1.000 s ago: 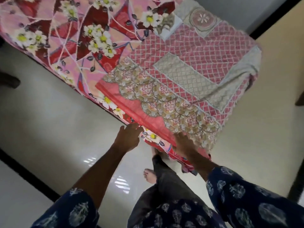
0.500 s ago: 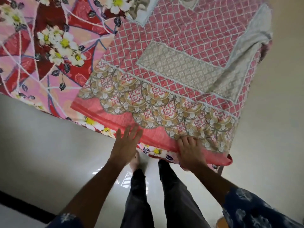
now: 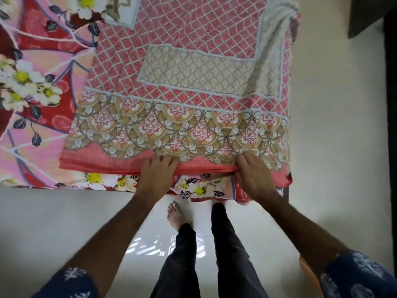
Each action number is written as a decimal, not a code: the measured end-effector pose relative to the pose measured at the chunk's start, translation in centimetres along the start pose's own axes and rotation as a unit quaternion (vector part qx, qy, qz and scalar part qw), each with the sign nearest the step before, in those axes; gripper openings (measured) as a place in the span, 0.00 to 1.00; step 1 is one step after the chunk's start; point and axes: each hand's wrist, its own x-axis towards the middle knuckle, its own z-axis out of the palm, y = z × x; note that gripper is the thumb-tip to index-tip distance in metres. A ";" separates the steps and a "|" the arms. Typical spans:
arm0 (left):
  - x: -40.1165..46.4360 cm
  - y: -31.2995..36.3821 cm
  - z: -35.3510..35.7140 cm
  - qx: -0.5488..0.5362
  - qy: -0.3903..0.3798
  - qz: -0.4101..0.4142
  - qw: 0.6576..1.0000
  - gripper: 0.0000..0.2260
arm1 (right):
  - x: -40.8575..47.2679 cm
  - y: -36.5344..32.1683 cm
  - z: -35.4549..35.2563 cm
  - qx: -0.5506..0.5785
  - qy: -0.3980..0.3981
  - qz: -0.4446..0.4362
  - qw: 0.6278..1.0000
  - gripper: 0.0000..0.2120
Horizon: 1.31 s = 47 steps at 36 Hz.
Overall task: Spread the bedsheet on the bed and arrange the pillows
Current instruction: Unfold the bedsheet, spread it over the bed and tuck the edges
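A folded pink bedsheet (image 3: 193,67) with a white lattice, beige panels and a scalloped medallion border lies on the bed's near right corner. Under it the bed (image 3: 36,61) wears a red and pink floral cover with white flowers. My left hand (image 3: 156,175) lies flat on the sheet's plain coral hem, fingers spread, holding nothing. My right hand (image 3: 253,177) pinches the same hem further right, fingers curled around the fold's edge. No pillow is in view.
I stand on a glossy pale tiled floor (image 3: 64,222) against the bed's near edge, my feet (image 3: 176,216) just below it. A dark furniture edge (image 3: 369,16) stands at the upper right, past the bed's right side. An orange object (image 3: 309,274) shows by my right sleeve.
The view has squared up over the bed's corner. Both hands moved from the bed's edge onto the sheet's coral hem, and the right hand has closed on it.
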 end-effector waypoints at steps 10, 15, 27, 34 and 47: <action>1.6 -4.8 -2.5 0.072 -0.051 0.019 0.996 0.19 | -1.7 3.7 -4.6 -0.001 -0.047 -0.107 0.993 0.08; 0.3 -2.8 -3.3 0.034 -0.008 0.146 0.989 0.24 | -4.6 7.6 -5.3 -0.019 -0.071 -0.163 0.984 0.18; -5.5 7.4 -3.6 0.016 -0.106 0.124 0.986 0.34 | -12.9 14.7 -8.3 -0.077 -0.066 -0.078 0.992 0.24; -7.4 11.5 -3.9 0.100 -0.076 0.178 0.976 0.35 | -17.4 15.8 -6.4 -0.045 -0.108 -0.051 0.992 0.24; -8.2 11.8 -0.7 0.130 -0.092 0.168 0.973 0.30 | -19.9 15.3 -2.3 -0.084 -0.178 -0.007 0.981 0.21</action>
